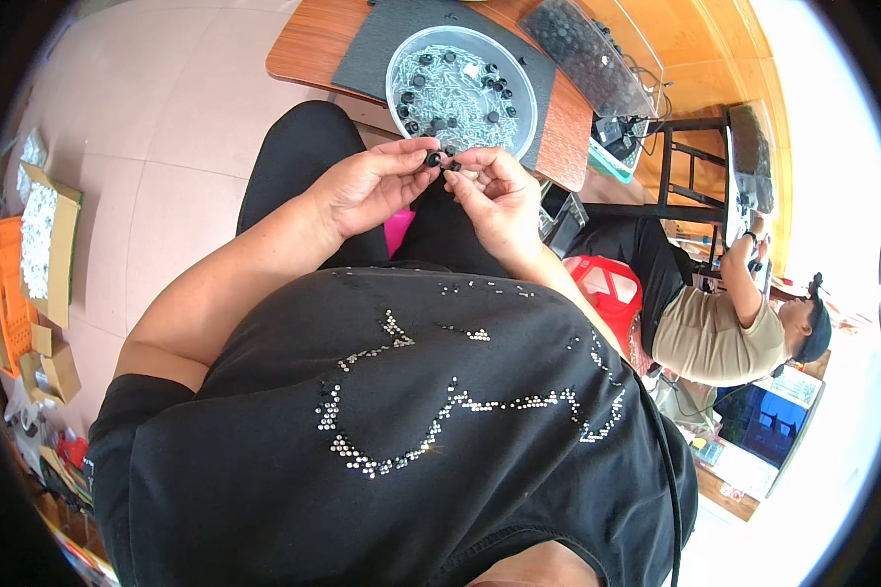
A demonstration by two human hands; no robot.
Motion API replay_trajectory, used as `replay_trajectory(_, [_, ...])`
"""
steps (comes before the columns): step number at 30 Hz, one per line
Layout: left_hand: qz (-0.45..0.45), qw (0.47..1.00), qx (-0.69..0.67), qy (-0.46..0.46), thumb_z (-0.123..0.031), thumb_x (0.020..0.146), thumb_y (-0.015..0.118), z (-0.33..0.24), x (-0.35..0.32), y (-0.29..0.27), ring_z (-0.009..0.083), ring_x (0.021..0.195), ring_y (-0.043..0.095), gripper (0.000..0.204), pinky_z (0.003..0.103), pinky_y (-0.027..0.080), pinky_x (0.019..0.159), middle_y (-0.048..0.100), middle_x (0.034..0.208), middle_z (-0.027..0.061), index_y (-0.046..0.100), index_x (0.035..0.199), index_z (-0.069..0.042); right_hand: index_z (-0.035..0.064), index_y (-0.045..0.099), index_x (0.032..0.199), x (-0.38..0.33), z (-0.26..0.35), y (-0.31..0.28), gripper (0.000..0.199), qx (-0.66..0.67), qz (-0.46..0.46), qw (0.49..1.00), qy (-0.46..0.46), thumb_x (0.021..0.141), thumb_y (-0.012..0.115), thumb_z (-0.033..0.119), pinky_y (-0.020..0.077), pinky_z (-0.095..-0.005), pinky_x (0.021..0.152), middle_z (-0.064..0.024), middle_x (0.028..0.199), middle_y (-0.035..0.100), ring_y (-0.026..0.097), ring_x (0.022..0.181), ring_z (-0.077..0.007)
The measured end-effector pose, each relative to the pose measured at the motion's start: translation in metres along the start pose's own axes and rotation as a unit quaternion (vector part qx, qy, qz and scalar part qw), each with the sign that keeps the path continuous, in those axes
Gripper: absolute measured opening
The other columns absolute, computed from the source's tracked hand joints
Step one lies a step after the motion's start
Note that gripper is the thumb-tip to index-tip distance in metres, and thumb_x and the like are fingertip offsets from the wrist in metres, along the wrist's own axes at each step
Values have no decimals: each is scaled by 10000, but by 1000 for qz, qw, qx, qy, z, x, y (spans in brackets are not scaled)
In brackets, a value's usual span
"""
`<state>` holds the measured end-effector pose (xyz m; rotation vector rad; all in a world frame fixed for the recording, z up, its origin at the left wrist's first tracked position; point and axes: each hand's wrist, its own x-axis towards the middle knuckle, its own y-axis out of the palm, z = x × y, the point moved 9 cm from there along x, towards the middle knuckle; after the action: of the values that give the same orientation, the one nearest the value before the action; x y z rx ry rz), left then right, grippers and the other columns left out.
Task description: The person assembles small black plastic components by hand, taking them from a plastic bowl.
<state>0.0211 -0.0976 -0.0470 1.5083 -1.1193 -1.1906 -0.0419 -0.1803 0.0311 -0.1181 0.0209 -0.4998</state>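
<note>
My left hand pinches a small round black knob-like part between thumb and fingertips. Close beside it, my right hand has its thumb and forefinger closed on another small black piece. The two hands nearly meet above my lap, just in front of a translucent round tub. In the tub lie many silver screws, with several black knob-like parts scattered on top. Whether the two held pieces touch is too small to tell.
The tub stands on a dark mat on a brown wooden table. A clear bin of black parts is at its right. Further right sits a co-worker near a red stool. Cardboard boxes stand at the far left.
</note>
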Motion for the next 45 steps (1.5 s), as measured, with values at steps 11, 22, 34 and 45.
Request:
replay_trajectory(11, [-8, 1000, 3, -4, -31, 909, 516, 2, 0, 0, 158, 953, 594, 207, 248, 501, 885, 605, 1045, 97, 578, 1105, -9, -9, 637, 934, 0, 24, 6, 181, -219, -16, 968, -118, 766, 685, -54, 395, -161, 553, -19, 842, 574, 472, 630, -27])
replay_trajectory(22, [-20, 998, 52, 0, -92, 908, 549, 2, -1, 3, 135, 953, 580, 210, 248, 480, 909, 607, 1035, 76, 595, 1093, -4, 25, 632, 921, 3, 4, 3, 202, -173, -21, 982, -68, 744, 718, -16, 402, -169, 540, 9, 786, 564, 476, 608, -22])
replay_trajectory(34, [35, 995, 92, -2, -158, 915, 539, 5, 1, 7, 134, 997, 557, 296, 282, 444, 912, 599, 1080, 78, 554, 1173, -14, 54, 644, 932, 7, 8, 10, 261, -127, 34, 991, -36, 701, 756, 12, 385, -189, 523, 43, 728, 503, 431, 594, -23])
replay_trajectory(45, [37, 996, 71, -36, -115, 904, 558, 11, -3, 15, 101, 944, 577, 269, 220, 473, 858, 616, 1036, 46, 568, 1156, -22, 32, 617, 933, 8, -3, 16, 220, -92, 111, 988, 54, 749, 716, -35, 334, -153, 574, 87, 701, 435, 376, 633, -4])
